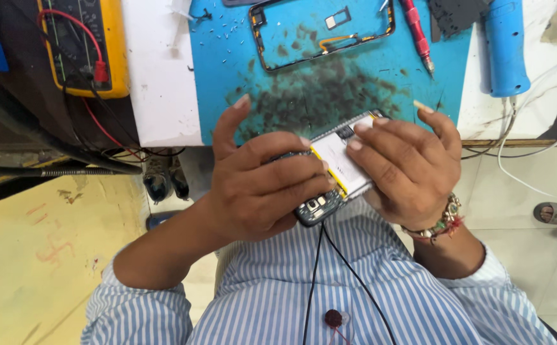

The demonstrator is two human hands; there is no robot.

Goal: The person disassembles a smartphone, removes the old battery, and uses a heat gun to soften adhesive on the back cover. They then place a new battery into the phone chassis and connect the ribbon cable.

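A stained blue work mat (355,89) covers the bench; below its near edge, over the lap, both hands grip an opened phone (336,166); the left hand (259,185) curls fingers across it, thumb raised; the right hand (406,166) clamps its far edge, wrist bent.

White workbench (163,96) spans the upper frame, carrying a blue work mat (355,83) with dark stains. Pale floor tiles (527,255) lie at right. A yellow painted surface (42,255) occupies the lower left. Lighting is even and bright.
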